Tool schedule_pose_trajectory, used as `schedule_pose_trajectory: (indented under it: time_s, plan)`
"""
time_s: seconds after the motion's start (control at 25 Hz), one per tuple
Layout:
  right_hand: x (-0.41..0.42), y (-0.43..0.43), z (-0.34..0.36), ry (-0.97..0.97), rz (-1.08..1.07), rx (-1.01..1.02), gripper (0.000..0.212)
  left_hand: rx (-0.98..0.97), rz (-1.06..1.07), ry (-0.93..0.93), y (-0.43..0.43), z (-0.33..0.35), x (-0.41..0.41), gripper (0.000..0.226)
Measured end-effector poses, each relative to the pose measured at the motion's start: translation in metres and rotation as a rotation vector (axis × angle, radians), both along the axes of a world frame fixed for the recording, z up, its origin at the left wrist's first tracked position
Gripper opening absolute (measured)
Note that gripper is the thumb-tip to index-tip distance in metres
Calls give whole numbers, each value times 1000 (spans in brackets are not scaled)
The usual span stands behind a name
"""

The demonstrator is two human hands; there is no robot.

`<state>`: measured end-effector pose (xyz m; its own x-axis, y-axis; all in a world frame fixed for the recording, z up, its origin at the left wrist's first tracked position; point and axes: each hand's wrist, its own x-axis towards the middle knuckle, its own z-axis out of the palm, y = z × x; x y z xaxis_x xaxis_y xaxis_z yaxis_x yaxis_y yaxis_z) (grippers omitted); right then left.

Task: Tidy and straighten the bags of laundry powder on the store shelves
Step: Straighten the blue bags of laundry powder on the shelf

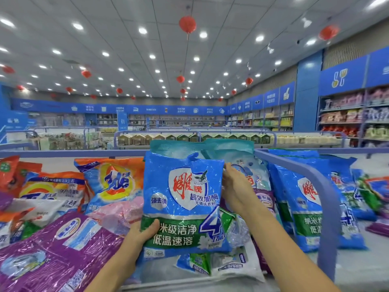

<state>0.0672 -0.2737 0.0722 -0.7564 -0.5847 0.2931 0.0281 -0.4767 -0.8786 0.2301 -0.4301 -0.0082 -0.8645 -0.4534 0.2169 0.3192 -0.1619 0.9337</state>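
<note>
Head view showed the blue bag [183, 199] of laundry powder held upright over the middle of the shelf bin [130, 153], its long axis near vertical; its top edge pointed up and away toward the far rail, its green-banded bottom pointed down toward the person, and its printed face was turned to the camera with the lettering the right way up; it stood just in front of teal bags [189, 145] and above small bags [221, 264] lying flat on the bin floor. The left hand [141, 232] came up from below with the forearm angled to the right; its thumb was pressed across the front of the lower left corner, on the green band, while its fingers went behind the bag and were hidden, so the corner was pinched between them. The right hand [235, 186] reached forward along a long bare forearm, its back toward the camera; its fingers lay together and curled round the bag's upper right edge, the tips tucked behind the plastic; its thumb could not be seen. To the left lay a purple bag [63, 249], a pink bag [117, 211] and an orange bag [113, 178], overlapping one another; to the right, beyond a curved blue divider rail [324, 186], further blue bags [305, 199] leaned in a row.
</note>
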Motion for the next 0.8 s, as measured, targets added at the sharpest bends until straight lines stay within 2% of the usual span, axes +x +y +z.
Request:
schedule_pose_trajectory:
  time_s: [0.12,0.28,0.4,0.48,0.56,0.64,0.72,0.8]
  plan:
    - [-8,3,14,159,-147,45,15,-28,19,-20,-4,-7,-1,103]
    - [-5,2,41,349,-275,17,19,-152,127,-54,-9,-8,2,104]
    - [-4,-2,45,340,-270,-42,21,-171,196,-6,-11,-10,1,91]
    - [-4,-4,38,267,-152,-35,20,-111,201,15,-7,-11,1,82]
    - [-2,-6,33,241,-37,57,19,-95,213,15,-7,-15,0,74]
    - [-4,-7,32,342,-101,118,16,-119,247,36,-5,-16,0,66]
    - [-5,-7,40,455,-171,96,18,-194,295,31,-5,-17,0,61]
    - [-4,-8,45,490,-199,72,21,-231,339,25,-5,-15,-1,35]
